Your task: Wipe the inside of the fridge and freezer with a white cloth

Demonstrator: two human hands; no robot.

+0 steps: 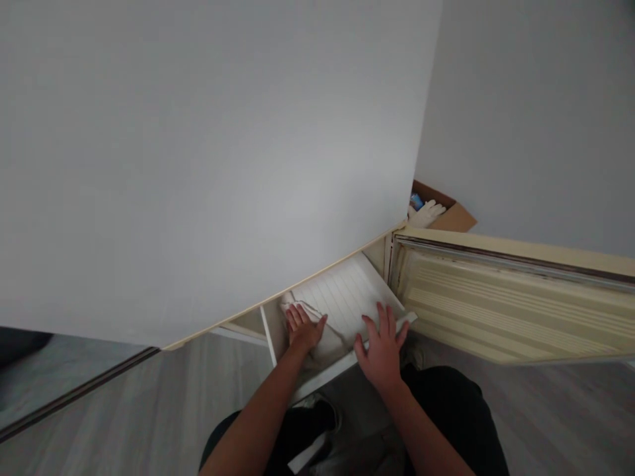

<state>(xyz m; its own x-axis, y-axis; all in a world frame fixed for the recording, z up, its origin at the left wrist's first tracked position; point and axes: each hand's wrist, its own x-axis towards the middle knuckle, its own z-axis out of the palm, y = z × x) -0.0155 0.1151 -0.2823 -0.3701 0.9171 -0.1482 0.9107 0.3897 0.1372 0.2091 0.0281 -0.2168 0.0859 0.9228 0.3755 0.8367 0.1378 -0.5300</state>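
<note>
Head view: your left hand [303, 329] lies flat, fingers extended and spread a little, palm down on a white cloth [317, 334] bunched at the near-left corner of the ribbed white shelf [347, 294]. Nothing is gripped; it presses rather than pinches. Your right hand [381, 347] is also open, fingers splayed, palm over the shelf's front edge near its right end, fingertips reaching onto the ribbed surface. No grasp there either, as far as I can tell.

Both forearms come up from the bottom of the frame, angled inward, wrists roughly straight. You look crouched or kneeling; dark trousers sit just below the hands.

Progress, as a judgement: cloth is in contact with the shelf, so the wiping looks underway, not finished. It sits on the left part only; the ribbed area toward the back and right shows no cloth on it. I can't tell from here which parts are clean.

Outward: the shelf sits in the bottom of a white fridge [198, 165], whose big flat side fills most of the frame. Its door [496, 297] hangs open to the right, cream inner lining with ridges showing. Behind it, a cardboard box [449, 213] against the wall holds a white glove [426, 213] and something blue. Grey wood-look floor [149, 410] all round.
</note>
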